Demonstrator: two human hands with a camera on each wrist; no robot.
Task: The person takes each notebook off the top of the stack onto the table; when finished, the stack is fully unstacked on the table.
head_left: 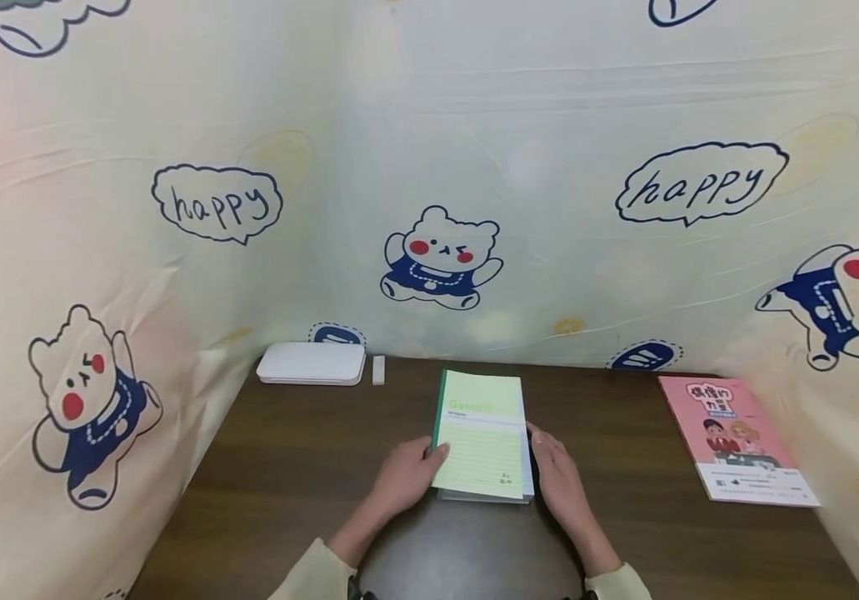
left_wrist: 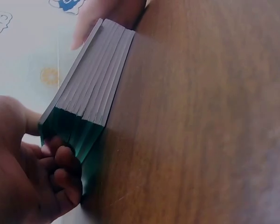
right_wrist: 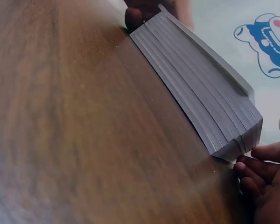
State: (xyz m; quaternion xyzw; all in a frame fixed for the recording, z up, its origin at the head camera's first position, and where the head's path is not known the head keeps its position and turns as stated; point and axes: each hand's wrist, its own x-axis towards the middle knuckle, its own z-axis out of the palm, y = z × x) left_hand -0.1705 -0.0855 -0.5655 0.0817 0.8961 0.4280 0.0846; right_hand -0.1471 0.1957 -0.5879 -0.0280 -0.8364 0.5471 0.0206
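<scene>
A stack of several notebooks (head_left: 480, 433) lies on the table, the top one with a pale green cover and a dark green spine. The top notebook sits a little left of those below, whose pale edge shows at the right. My left hand (head_left: 408, 475) is at the spine side, its thumb over the top cover and its curled fingers (left_wrist: 65, 161) against the green spines. Along the opposite side, my right hand (head_left: 562, 479) touches the page edges with its fingers (right_wrist: 259, 168). Bottom page edges (right_wrist: 200, 88) face the right wrist camera.
A white case (head_left: 312, 364) stands at the back left of the brown table (head_left: 287, 467), with a small white bar (head_left: 378, 370) next to it. At the right lies a pink book (head_left: 736, 442). A printed cloth (head_left: 549, 275) hangs behind and on both sides.
</scene>
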